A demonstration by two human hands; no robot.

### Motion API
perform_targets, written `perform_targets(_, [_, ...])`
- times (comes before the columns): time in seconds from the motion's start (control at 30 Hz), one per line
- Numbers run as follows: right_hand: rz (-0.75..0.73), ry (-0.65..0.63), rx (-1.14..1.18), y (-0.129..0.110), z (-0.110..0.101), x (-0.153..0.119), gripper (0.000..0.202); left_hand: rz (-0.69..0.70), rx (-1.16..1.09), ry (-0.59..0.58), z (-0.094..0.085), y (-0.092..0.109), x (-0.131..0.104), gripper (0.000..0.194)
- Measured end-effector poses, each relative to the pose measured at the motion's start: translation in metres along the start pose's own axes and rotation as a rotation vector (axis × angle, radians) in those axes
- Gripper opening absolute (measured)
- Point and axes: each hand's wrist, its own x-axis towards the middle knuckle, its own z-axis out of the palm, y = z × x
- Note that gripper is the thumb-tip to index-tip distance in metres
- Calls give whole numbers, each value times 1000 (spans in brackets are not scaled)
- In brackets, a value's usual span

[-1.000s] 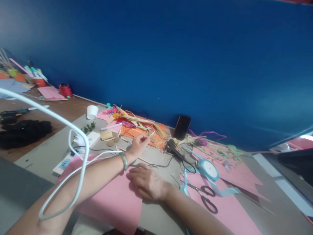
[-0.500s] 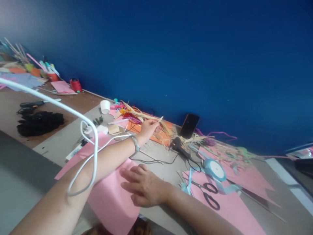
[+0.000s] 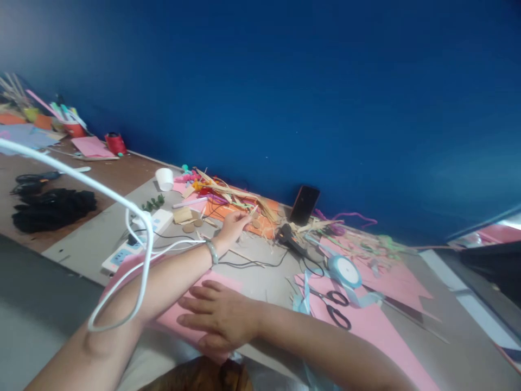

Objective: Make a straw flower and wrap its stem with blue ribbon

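Note:
My left hand [image 3: 233, 227] reaches forward over the cluttered middle of the table. Its thumb and fingers pinch a thin pale pointed strip [image 3: 254, 211], like straw or wood. Just beyond lie an orange sheet [image 3: 266, 227] and a heap of straw-coloured strips [image 3: 232, 191]. My right hand [image 3: 223, 316] rests palm down, fingers spread, on a sheet of pink paper [image 3: 175, 317] at the table's near edge. My left forearm partly covers that sheet.
A white cable [image 3: 140, 214] loops across my left forearm. Rightward lie a black glue gun [image 3: 292, 240], scissors [image 3: 337, 308], a blue ribbon roll [image 3: 345, 270] and more pink paper [image 3: 366, 336]. A phone [image 3: 304, 205] leans on the blue wall; a power strip [image 3: 122, 255] lies left.
My left hand has drawn back slightly from the heap, still pinching the strip. The pink sheet under my right hand has shifted toward me and lies lower. The camera view has turned slightly.

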Motion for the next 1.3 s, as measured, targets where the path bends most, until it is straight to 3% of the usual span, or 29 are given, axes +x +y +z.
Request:
perform_targets(0.27, [-10, 36, 67, 0, -12, 3, 44, -27, -32, 8, -12, -10, -20, 24])
perform_targets(0.47, [89, 94, 251, 16, -42, -26, 23, -48, -31, 35, -25, -9, -20, 22])
perform_targets(0.53, [190, 165, 259, 27, -51, -40, 18, -52, -35, 49, -28, -10, -14, 21])
perform_targets(0.63, [375, 293, 257, 44, -62, -61, 26, -47, -39, 55, -29, -10, -9, 21])
perform_targets(0.83, [837, 398, 208, 72, -68, -90, 34, 13, 1, 47, -27, -3, -16, 18])
perform_targets(0.97, [982, 447, 81, 94, -58, -97, 29, 332, 298, -58, -24, 9, -31, 15])
perform_targets(1.1, [1052, 523, 119, 112, -45, -96, 21, 720, 543, -335, -19, 17, -48, 16])
perform_targets(1.2, [1086, 584, 213, 119, -39, -83, 17, 967, 676, -451, -14, 16, -59, 13])
perform_targets(1.3, [1062, 607, 304, 125, -37, -62, 22, 1143, 735, -486, -10, 12, -66, 10])
